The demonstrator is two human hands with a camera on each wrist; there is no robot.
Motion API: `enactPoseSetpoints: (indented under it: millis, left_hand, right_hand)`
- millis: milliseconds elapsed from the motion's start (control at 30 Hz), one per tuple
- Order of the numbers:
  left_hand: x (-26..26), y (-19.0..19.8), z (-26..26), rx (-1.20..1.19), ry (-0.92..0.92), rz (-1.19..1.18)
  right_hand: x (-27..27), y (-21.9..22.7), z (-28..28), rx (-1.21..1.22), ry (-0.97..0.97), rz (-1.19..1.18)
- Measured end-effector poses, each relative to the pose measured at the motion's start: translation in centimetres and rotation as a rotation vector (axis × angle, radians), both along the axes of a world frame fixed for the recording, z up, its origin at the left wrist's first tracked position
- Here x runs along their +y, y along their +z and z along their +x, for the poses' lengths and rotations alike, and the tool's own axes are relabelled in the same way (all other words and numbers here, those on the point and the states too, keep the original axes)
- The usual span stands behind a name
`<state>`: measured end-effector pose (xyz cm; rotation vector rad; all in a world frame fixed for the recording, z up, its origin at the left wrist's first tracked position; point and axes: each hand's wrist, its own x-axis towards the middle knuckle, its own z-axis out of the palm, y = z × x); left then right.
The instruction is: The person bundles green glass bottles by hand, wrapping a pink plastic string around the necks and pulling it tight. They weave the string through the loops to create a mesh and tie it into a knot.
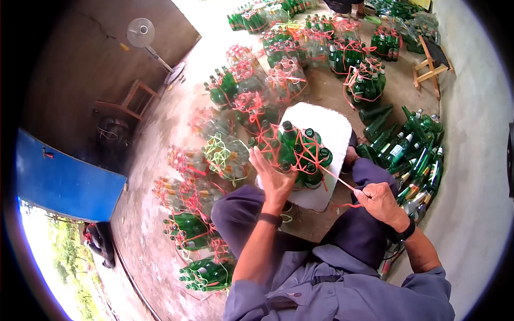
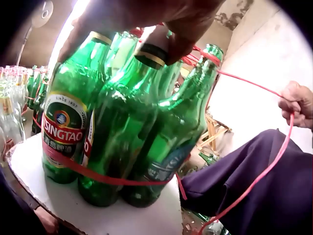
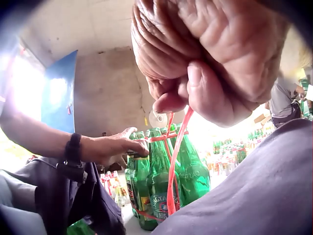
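A bundle of green beer bottles (image 1: pixel 309 152) stands upright on a white board (image 1: pixel 316 200), with red plastic twine (image 2: pixel 112 181) round its lower part and strung across the necks. My left hand (image 1: pixel 277 179) rests against the near-left bottle necks, fingers straight and thumb spread; in the left wrist view it covers some bottle tops. To the right of the bundle, my right hand (image 1: pixel 381 202) grips the twine, which runs taut from the necks to the fist. A loose tail hangs below that hand. In the right wrist view the fingers (image 3: pixel 168 100) curl tightly over the twine.
Tied bundles of bottles (image 1: pixel 249 107) fill the floor ahead and left. Loose green bottles (image 1: pixel 412 150) lie heaped by the right wall. A wooden folding stool (image 1: pixel 431 67), a standing fan (image 1: pixel 142 33) and a blue panel (image 1: pixel 67 179) stand around. My knees flank the board.
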<state>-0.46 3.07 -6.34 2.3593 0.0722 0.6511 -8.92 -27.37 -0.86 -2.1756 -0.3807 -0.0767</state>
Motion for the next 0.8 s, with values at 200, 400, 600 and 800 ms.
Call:
enactPoseSetpoints:
  millis: [200, 400, 600, 800]
  left_hand:
    - [3.6, 0.9, 2.9, 0.036, -0.195, 0.031]
    - [5.5, 1.8, 4.9, 0.136, -0.34, -0.003]
    - [4.5, 1.8, 2.3, 0.023, -0.257, 0.094]
    - [4.2, 2.0, 2.1, 0.132, -0.22, -0.149]
  right_hand:
    - [0.8, -0.6, -0.4, -0.008, 0.055, 0.011]
    - [2.0, -1.6, 0.0, 0.026, 0.098, 0.019]
    - [2.1, -2.1, -1.0, 0.163, 0.085, 0.027]
    - [3.0, -1.2, -1.4, 0.123, 0.057, 0.094]
